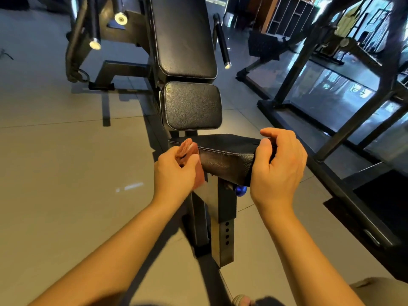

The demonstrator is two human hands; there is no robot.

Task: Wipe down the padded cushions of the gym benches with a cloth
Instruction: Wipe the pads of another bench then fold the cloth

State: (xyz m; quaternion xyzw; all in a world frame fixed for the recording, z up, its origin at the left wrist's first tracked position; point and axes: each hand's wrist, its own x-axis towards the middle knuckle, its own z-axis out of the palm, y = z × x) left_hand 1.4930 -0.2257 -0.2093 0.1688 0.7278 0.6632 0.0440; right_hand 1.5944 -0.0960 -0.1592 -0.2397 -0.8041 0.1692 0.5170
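A black padded seat cushion (223, 153) of a gym machine sits right in front of me. My left hand (174, 173) grips a folded reddish-brown cloth (187, 153) and holds it against the cushion's left end. My right hand (278, 164) is curled around the cushion's right end. Beyond the seat stand a small square black pad (192, 106) and a long black back pad (183, 34), tilted upward.
The seat rests on a black steel post with adjustment holes (226, 228) and a blue knob (240, 191). Black handles with silver caps (223, 45) flank the back pad. A dark rack frame (344, 120) stands on the right. The floor is grey tile (66, 173).
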